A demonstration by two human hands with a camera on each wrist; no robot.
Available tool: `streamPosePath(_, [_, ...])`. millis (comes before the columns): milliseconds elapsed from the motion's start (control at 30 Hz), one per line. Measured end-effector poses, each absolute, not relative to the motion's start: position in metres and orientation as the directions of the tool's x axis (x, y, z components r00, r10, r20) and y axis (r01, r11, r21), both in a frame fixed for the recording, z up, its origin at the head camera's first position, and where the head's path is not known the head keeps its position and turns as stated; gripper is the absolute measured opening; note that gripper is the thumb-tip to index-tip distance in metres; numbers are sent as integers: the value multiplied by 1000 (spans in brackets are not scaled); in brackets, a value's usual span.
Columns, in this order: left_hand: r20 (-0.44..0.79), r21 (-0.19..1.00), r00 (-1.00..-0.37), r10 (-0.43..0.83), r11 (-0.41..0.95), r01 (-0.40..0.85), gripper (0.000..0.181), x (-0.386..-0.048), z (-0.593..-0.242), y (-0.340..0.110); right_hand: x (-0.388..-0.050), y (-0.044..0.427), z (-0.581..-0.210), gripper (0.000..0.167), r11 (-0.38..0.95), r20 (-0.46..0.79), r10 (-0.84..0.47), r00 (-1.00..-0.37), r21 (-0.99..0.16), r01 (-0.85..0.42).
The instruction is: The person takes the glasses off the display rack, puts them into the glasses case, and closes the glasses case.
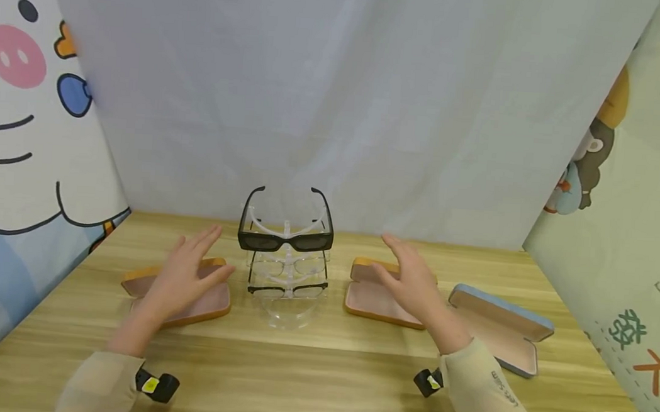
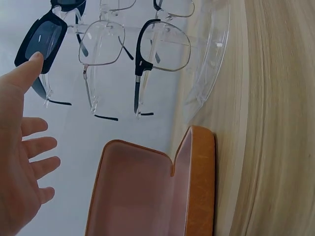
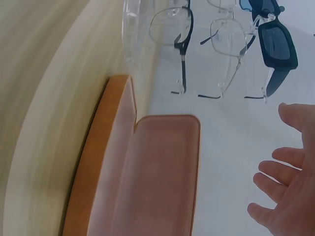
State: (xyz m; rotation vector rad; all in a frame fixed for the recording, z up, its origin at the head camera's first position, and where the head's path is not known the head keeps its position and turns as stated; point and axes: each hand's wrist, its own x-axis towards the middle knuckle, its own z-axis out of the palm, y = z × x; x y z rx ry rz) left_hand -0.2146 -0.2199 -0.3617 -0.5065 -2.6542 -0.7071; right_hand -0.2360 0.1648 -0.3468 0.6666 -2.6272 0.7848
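Observation:
A clear display stand (image 1: 289, 320) holds several pairs of eyewear, one above another. Black sunglasses (image 1: 285, 241) sit at the top, thin-rimmed glasses (image 1: 309, 266) below them, and black-browed glasses (image 1: 287, 291) lowest. My left hand (image 1: 186, 276), fingers spread, is over an orange glasses case (image 1: 210, 309) lying open left of the stand. On the other side my right hand (image 1: 413, 283) hovers, fingers extended, over a second orange case (image 1: 372, 300), also open. Both hands hold nothing and flank the stand; whether either touches the sunglasses is unclear, but the head view shows them apart.
A blue glasses case (image 1: 498, 333) lies open at the right on the wooden table (image 1: 296, 387). Behind hangs a pale cloth (image 1: 370, 107), with printed cartoon sheets (image 1: 16, 149) at the left and right sides.

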Motion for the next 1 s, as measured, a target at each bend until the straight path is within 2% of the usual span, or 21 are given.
streamPosePath(467, [400, 522, -897, 188, 757, 392, 71, -220, -360, -199, -244, 122, -340, 57, 591, 410, -334, -848, -610, -528])
streamPosePath(733, [422, 574, -893, 153, 717, 395, 71, -219, -354, -188, -248, 100, -336, 55, 531, 430, -332, -840, -650, -543])
streamPosePath(1000, [455, 580, -880, 139, 703, 411, 65, -216, -347, -182, -246, 91, -332, 51, 432, 359, -309, -881, -772, -466])
